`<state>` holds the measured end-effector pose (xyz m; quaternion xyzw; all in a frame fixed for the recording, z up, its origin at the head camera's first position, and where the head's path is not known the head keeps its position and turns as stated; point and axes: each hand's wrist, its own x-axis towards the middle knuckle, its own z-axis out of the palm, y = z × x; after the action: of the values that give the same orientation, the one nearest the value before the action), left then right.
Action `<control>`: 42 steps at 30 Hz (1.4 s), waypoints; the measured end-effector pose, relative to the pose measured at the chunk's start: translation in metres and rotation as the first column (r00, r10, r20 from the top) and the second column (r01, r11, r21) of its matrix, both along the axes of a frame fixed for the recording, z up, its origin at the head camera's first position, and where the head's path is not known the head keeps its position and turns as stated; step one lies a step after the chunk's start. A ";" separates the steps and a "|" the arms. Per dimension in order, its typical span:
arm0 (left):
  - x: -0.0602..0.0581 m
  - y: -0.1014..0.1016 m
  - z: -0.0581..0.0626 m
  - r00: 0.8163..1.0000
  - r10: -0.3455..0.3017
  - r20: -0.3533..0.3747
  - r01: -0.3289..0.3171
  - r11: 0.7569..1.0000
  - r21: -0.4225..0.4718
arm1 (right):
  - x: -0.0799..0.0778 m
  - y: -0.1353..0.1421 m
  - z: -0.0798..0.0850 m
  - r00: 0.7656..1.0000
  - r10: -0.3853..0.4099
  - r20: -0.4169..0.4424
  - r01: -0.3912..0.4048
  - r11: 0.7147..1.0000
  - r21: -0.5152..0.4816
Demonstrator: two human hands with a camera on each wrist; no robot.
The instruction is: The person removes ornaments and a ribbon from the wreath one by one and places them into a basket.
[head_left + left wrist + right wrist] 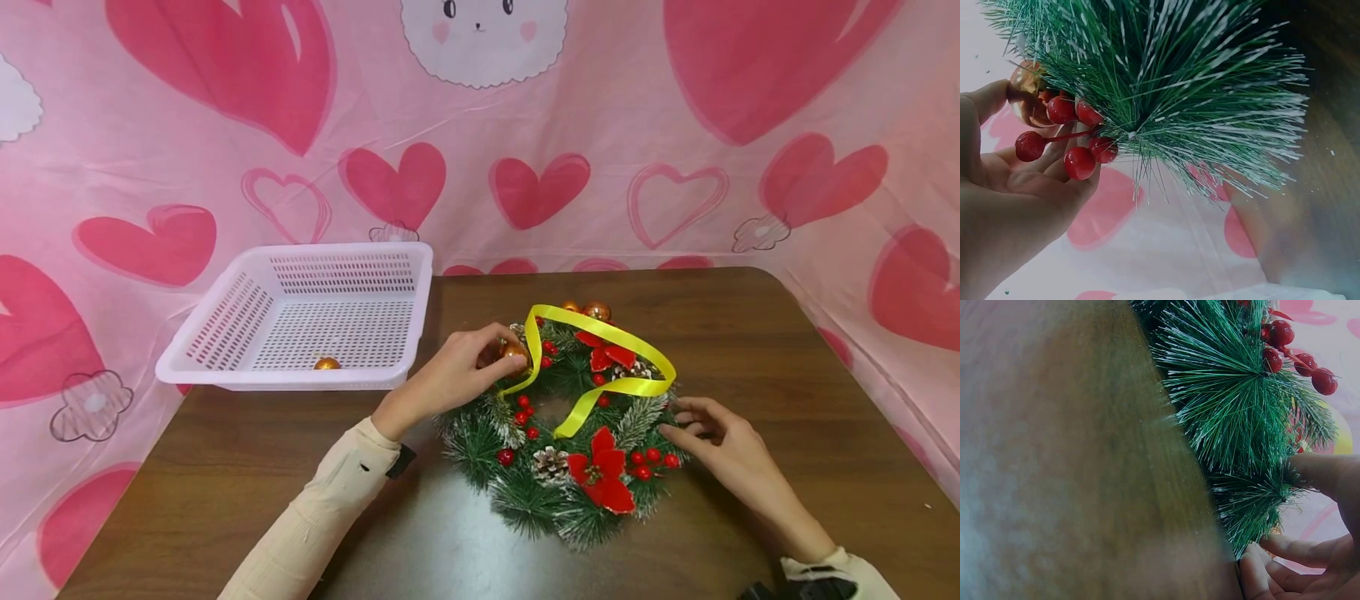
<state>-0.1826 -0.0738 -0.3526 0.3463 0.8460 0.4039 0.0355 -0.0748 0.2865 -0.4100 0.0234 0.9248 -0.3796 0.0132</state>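
A green Christmas wreath (525, 500) lies on the table, set with red berries (522, 417), red poinsettias (600, 471) and frosted pine cones (551, 465). At its upper left, my left hand (468, 367) holds a shiny gold ball (1024, 94) between thumb and fingers, next to a berry sprig. My right hand (723, 446) grips the wreath's right edge, thumb and fingers either side of the green needles (1254, 494). A yellow ribbon (637, 342) loops loosely over the wreath's top. More gold balls (597, 311) show at the far rim.
A white plastic basket (281, 380) stands at the back left of the wooden table (757, 350), with one gold ball (327, 364) inside. Behind the table hangs a pink cloth (465, 183) printed with hearts.
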 end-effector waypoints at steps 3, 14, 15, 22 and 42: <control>0.000 0.000 0.000 1.000 -0.017 -0.019 0.016 1.000 -0.015 | 0.000 0.000 0.000 1.000 0.001 -0.003 -0.001 1.000 -0.002; -0.002 0.003 -0.003 0.999 0.030 -0.032 -0.028 0.998 0.056 | 0.000 0.000 0.001 1.000 0.001 0.003 -0.001 1.000 -0.006; -0.002 0.003 -0.003 0.998 0.034 -0.045 -0.031 0.998 0.049 | 0.000 0.000 0.001 1.000 0.001 0.002 -0.001 1.000 -0.006; -0.001 0.006 -0.005 0.988 0.062 -0.143 -0.071 0.996 -0.060 | 0.000 0.000 0.002 1.000 -0.003 0.007 0.003 1.000 -0.003; -0.001 0.002 -0.006 0.998 -0.053 -0.027 0.053 0.999 0.004 | 0.000 0.000 0.002 1.000 0.005 0.000 -0.005 1.000 0.013</control>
<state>-0.1832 -0.0722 -0.3585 0.3740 0.8359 0.4002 0.0337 -0.0745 0.2868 -0.4077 0.0212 0.9273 -0.3734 0.0140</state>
